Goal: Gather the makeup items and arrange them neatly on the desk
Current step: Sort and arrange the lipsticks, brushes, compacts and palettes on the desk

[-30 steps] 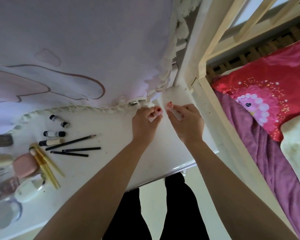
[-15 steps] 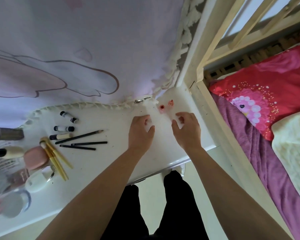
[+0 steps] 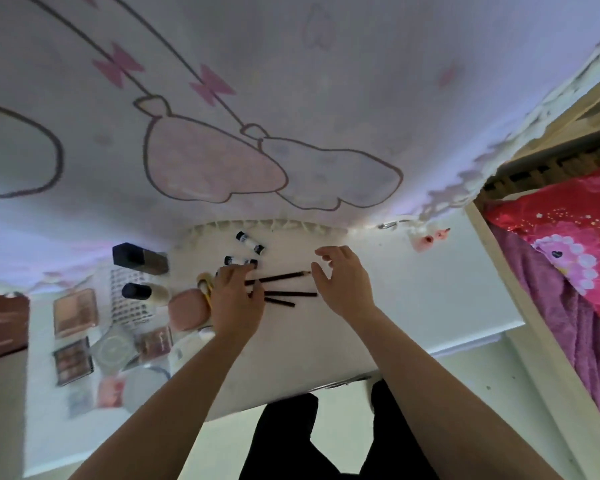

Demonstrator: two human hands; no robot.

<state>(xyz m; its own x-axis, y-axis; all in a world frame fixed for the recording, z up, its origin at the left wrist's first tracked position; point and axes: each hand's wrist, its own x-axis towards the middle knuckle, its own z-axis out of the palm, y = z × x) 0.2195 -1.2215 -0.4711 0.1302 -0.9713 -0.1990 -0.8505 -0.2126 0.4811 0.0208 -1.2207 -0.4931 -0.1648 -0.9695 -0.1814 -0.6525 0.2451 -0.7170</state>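
Status: partway, most of it left, as I read it.

- Left hand (image 3: pixel 238 299) is down over the left ends of the pencils (image 3: pixel 286 285), fingers spread across them. Can't tell whether it's pinching one or only touching.
- Right hand (image 3: pixel 343 285) is just right of the pencils, fingers loosely curved, holding nothing. The hands are apart with the pencils between them.
- Three pencils lie roughly parallel but fanned and uneven, so not squared up yet.
- Behind the pencils: two small tubes (image 3: pixel 245 251), lying at different angles.
- Left of the pencils: yellow brushes (image 3: pixel 205 287) and a pink puff (image 3: pixel 187 313), partly under the left hand. Further left are two bottles (image 3: pixel 142 275) on their sides, a sticker sheet (image 3: pixel 129 306), palettes (image 3: pixel 75 311), a round compact (image 3: pixel 113 349) and some blurred bits. That's a loose pile with things overlapping.
- Far right of the pencils, at the back of the desk (image 3: pixel 413 306): two small pink pieces (image 3: pixel 428 239), well apart from everything else.

Likely current step: lining up the pencils. The left pile still needs sorting.
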